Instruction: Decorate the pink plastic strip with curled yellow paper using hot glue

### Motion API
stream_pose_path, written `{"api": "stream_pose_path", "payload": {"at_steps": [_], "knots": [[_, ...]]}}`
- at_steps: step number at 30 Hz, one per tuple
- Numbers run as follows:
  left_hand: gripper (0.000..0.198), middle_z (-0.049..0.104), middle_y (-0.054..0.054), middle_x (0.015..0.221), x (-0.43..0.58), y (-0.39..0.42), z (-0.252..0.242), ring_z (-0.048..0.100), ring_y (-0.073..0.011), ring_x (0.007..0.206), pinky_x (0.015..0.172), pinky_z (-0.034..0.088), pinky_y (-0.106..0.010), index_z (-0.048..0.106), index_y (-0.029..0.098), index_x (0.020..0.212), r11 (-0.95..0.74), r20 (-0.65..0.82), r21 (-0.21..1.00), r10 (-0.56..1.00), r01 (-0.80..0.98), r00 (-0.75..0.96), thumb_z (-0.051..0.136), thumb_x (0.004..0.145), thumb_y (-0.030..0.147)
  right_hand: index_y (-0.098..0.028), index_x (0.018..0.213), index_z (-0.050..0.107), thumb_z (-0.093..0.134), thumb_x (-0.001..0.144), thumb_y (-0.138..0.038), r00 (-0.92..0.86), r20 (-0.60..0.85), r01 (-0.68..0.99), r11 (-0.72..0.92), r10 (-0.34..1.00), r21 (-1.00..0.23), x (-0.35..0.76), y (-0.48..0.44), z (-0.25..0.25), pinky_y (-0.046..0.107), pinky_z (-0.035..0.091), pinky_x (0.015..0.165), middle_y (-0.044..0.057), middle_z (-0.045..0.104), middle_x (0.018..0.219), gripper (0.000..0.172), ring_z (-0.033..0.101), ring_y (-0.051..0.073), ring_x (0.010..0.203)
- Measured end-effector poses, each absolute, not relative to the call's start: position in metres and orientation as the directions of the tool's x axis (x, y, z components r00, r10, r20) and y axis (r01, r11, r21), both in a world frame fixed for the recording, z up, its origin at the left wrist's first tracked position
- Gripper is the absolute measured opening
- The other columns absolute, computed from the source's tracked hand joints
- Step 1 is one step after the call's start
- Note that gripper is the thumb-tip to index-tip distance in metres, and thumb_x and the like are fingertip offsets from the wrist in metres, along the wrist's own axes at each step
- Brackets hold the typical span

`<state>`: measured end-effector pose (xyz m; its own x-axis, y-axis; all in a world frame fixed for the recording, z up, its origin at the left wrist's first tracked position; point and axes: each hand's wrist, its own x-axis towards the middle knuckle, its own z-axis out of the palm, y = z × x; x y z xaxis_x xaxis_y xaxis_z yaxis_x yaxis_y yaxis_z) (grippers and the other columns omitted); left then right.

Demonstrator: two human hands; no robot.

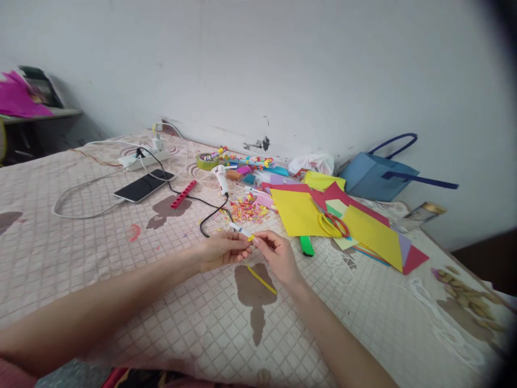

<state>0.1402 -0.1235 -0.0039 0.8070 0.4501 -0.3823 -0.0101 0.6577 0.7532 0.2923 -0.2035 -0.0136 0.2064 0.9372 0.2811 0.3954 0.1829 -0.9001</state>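
Observation:
In the middle of the head view, my left hand [226,249] is closed around a slim white pen-like stick [239,230] with a blue band. Yellow paper [251,237] shows at the stick's near end, where my right hand [277,254] pinches with thumb and fingers. Both hands almost meet there, just above the table. Below them, a narrow yellow paper strip [262,280] lies across a brown print on the cloth. Beyond the stick is a pile of small coloured paper bits [248,209]. My fingers partly hide the stick's lower end.
A white glue gun [221,179] with a black cord stands behind. Left lie a phone [144,186], a power strip [145,160] and a red perforated bar [183,194]. Right are yellow sheets [297,211], scissors [338,225], a green cutter [307,246] and a blue bag [374,178].

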Motion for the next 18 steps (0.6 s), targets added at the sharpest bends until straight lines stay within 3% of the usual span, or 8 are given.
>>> {"api": "stream_pose_path", "payload": {"at_steps": [7,18], "knots": [[0.008,0.066,-0.005,0.067,0.1429,-0.1260,-0.0080,0.059,-0.0060,0.051,0.048,0.047,-0.013,0.063,0.007,0.072,0.578,-0.339,0.815,0.529,-0.038,0.778,0.063,0.077,0.014,-0.021,0.091,0.064,0.048,0.085,-0.024,0.183,0.470,0.614,0.273,0.863,-0.740,0.2823,-0.2083,-0.0109,0.028,0.044,0.067,0.005,0.061,0.084,0.017,0.056,0.017,0.079],[0.013,0.067,-0.006,0.070,0.1426,-0.1238,-0.0110,0.059,-0.0063,0.053,0.048,0.047,-0.013,0.064,0.008,0.073,0.548,-0.292,0.834,0.537,-0.064,0.791,0.069,0.073,0.020,-0.023,0.094,0.062,0.046,0.085,-0.020,0.137,0.542,0.689,0.313,0.829,-0.653,0.2841,-0.2087,-0.0124,0.030,0.045,0.073,0.005,0.060,0.087,0.018,0.056,0.018,0.084]]}}
